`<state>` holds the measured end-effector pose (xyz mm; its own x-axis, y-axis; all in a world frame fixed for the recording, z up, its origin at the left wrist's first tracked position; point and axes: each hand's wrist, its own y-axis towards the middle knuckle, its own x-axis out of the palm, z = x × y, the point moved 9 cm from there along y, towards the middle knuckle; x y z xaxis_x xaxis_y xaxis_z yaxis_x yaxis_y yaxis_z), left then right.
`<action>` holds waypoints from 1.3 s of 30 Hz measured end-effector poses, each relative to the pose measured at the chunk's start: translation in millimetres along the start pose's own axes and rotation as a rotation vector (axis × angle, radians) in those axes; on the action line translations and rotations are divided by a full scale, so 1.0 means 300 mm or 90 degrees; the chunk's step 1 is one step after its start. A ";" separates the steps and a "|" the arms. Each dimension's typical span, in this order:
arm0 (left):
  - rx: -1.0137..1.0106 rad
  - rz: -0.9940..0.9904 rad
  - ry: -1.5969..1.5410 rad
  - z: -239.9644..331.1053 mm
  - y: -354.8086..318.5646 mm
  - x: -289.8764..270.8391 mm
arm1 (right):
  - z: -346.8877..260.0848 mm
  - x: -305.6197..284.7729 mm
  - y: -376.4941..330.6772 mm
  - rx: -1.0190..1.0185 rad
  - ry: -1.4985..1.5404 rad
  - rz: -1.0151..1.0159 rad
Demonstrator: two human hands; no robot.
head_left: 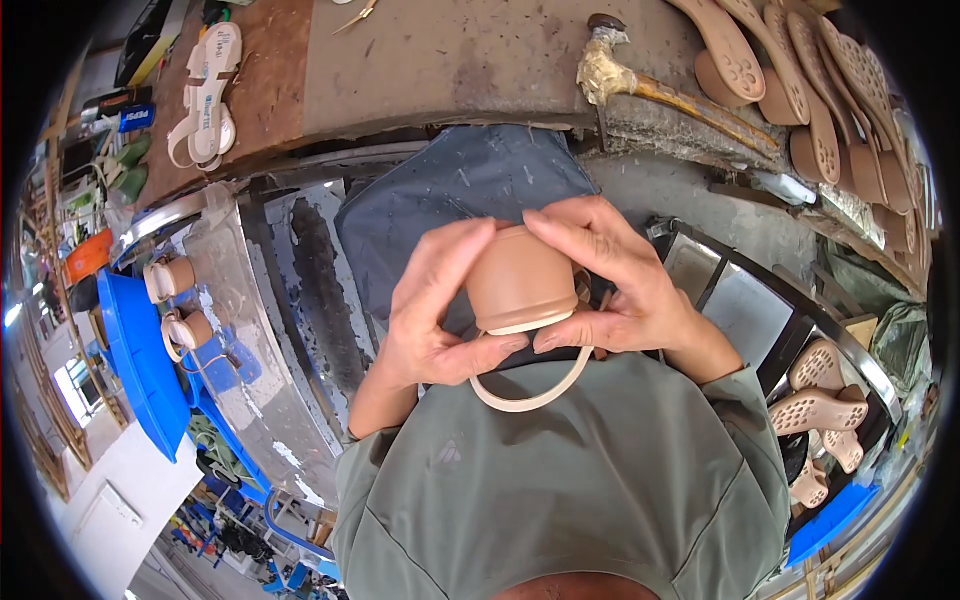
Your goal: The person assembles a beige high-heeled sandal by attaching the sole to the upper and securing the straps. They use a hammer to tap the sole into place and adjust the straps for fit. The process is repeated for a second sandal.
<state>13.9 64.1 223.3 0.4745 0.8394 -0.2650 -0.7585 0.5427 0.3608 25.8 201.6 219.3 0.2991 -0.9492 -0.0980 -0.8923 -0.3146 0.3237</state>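
Note:
Between my two hands is a tan sandal, its rounded heel end (520,280) facing up and a thin pale strap (535,404) looping out below it. My left hand (440,305) grips its left side, thumb at the lower edge and fingers curled over the top. On the other side my right hand (622,285) holds it the same way, fingertips at the top and thumb beneath. Both thumbs nearly meet under the pale bottom edge. The far end of the sandal is hidden. Beneath lies a dark grey cloth (470,180) over my lap.
A wooden workbench (440,70) spans the far side. On it are a hammer (690,105), a pale sandal (212,95) and a row of tan heeled soles (728,65). Tan sandals (172,278) sit at left near a blue bin (145,365). More soles (820,408) lie at right.

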 end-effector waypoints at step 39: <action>-0.270 0.029 -0.380 0.107 0.040 -0.038 | -0.159 0.105 0.064 -0.020 0.055 0.050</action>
<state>13.8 61.9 259.2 0.5094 0.7997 0.3177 -0.8333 0.5506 -0.0498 34.1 166.0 267.5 0.2574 -0.9662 0.0101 -0.9035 -0.2370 0.3570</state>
